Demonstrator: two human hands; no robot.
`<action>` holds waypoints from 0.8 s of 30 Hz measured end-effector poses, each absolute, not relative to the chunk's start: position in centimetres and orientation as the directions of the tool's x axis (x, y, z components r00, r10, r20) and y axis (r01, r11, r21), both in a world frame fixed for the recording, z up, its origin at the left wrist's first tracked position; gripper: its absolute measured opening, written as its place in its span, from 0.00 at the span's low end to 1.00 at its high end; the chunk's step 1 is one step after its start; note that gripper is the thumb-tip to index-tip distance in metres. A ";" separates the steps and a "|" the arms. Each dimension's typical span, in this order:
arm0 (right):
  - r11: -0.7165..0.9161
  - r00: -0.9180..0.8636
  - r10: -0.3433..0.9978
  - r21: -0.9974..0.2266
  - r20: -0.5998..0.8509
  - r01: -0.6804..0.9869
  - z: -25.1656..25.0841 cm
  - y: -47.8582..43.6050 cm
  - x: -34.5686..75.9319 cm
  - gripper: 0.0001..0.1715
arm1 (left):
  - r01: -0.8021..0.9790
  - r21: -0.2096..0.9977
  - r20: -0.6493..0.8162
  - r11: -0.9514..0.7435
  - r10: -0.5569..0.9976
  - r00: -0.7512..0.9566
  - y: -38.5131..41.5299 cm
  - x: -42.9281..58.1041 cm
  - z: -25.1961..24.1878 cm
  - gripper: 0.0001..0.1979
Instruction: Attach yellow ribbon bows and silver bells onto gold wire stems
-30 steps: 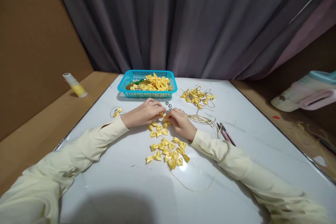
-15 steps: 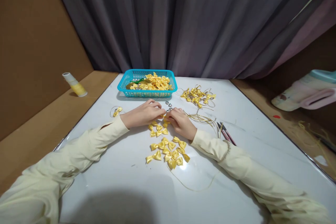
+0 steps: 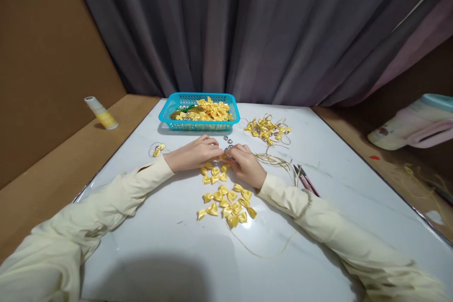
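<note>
My left hand (image 3: 198, 153) and my right hand (image 3: 246, 165) meet over the white table, fingertips closed together in a pinch. A bit of yellow shows between them, but what they hold is mostly hidden by the fingers. Several small silver heart-shaped beads (image 3: 230, 141) lie just beyond the fingertips, some partly covered by my right hand. Yellow satin bows (image 3: 214, 175) lie right below the hands, and a larger group of bows (image 3: 231, 207) is spread nearer to me. Left of my left wrist lies one bow with a bead and a loop of cord (image 3: 158, 150).
A blue basket (image 3: 200, 126) of yellow bows, cord and silver beads stands at the back. Right of it lies a pile of corded bows (image 3: 268, 130). Gold cords (image 3: 274, 160) and dark-tipped scissors (image 3: 306, 180) lie by my right forearm. A thread spool (image 3: 102, 113) and a pastel tumbler (image 3: 399, 125) flank the table.
Both hands stay in nearly the same place; the fingertips have shifted slightly against each other. The bows, basket and tools have not moved.
</note>
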State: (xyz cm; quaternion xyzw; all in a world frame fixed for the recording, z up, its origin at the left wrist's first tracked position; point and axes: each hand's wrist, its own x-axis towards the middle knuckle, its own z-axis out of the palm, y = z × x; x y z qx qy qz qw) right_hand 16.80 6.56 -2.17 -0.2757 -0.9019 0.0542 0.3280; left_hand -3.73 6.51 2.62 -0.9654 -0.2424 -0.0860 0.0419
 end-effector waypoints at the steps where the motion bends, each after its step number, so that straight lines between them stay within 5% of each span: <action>1: 0.838 -0.624 0.538 -0.276 0.567 0.471 -2.2 6.6 16.8 0.05 | 0.472 -0.012 0.193 -0.881 0.462 0.866 6.5 -3.7 2.6 0.08; 12: 0.847 -0.684 0.531 -0.328 0.500 0.418 -2.4 6.9 16.9 0.10 | 0.469 0.073 0.239 -0.880 0.472 0.848 6.6 -3.4 1.7 0.13; 16: 0.835 -0.675 0.544 -0.404 0.499 0.374 -1.6 7.0 17.1 0.09 | 0.426 0.315 0.210 -0.848 0.501 0.840 7.1 -3.9 2.4 0.09; 21: 0.590 -0.613 0.715 -0.761 0.337 0.270 -1.2 7.6 17.4 0.11 | 0.348 0.621 0.153 -0.702 0.544 0.825 7.5 -4.3 2.8 0.10; 24: 0.533 -0.621 0.729 -0.807 0.288 0.253 -1.6 8.1 17.4 0.14 | 0.391 0.712 0.096 -0.584 0.632 0.769 7.4 -4.1 2.1 0.12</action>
